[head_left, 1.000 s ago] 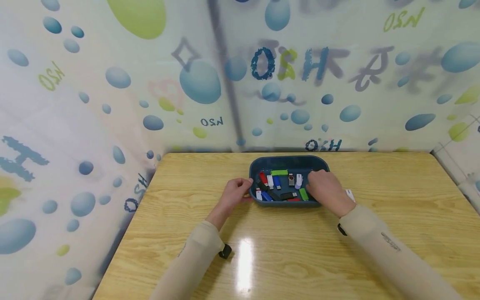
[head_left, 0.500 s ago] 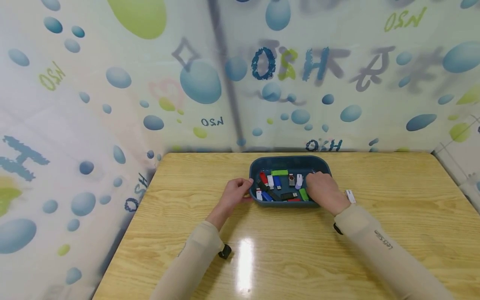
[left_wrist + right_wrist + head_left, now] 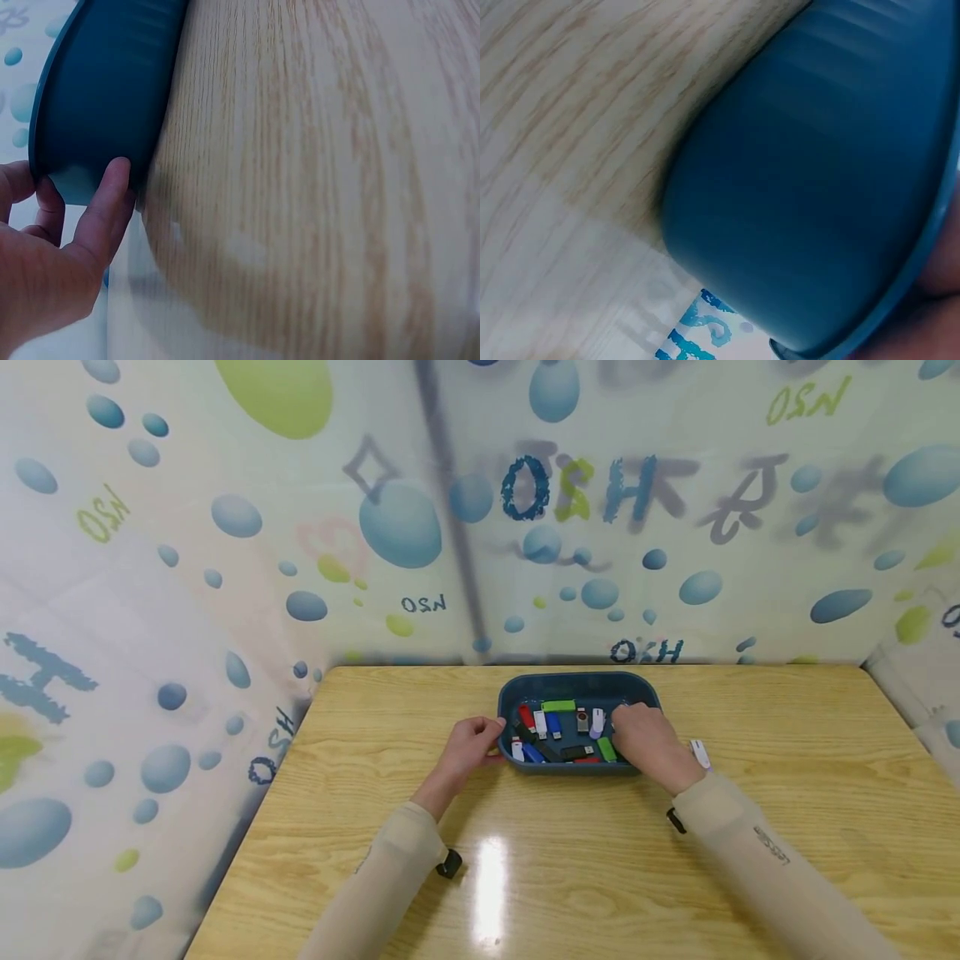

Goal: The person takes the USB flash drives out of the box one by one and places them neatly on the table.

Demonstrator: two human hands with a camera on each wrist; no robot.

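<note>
A: State the position of the tray (image 3: pixel 577 682).
B: The dark blue tray sits upright on the wooden table (image 3: pixel 375 718), near the far edge and the printed backdrop (image 3: pixel 517 577).
A: State the grip of the left hand (image 3: pixel 468 745).
B: The left hand grips the tray's left end, with its thumb at the rim and its fingertips (image 3: pixel 115 169) against the outer wall.
A: State the grip of the right hand (image 3: pixel 647 739).
B: The right hand reaches over the rim into the right part of the tray. The head view hides its fingertips, and the right wrist view shows mainly the tray's outer wall; whether it grips an item cannot be told.
A: List the main contents.
B: A green stick (image 3: pixel 558 706) lies crosswise near the back wall. Nearer the person, from left to right, lie a red stick (image 3: pixel 527 717), a white stick (image 3: pixel 541 724), a blue stick (image 3: pixel 553 724), a swivel stick (image 3: pixel 582 720) and a white-and-lilac stick (image 3: pixel 597 723). A black stick (image 3: pixel 577 752) lies near the front wall.
A: Identify any item outside the tray.
B: One loose stick (image 3: pixel 699 751) lies on the table, right of the tray, beside the right wrist.
</note>
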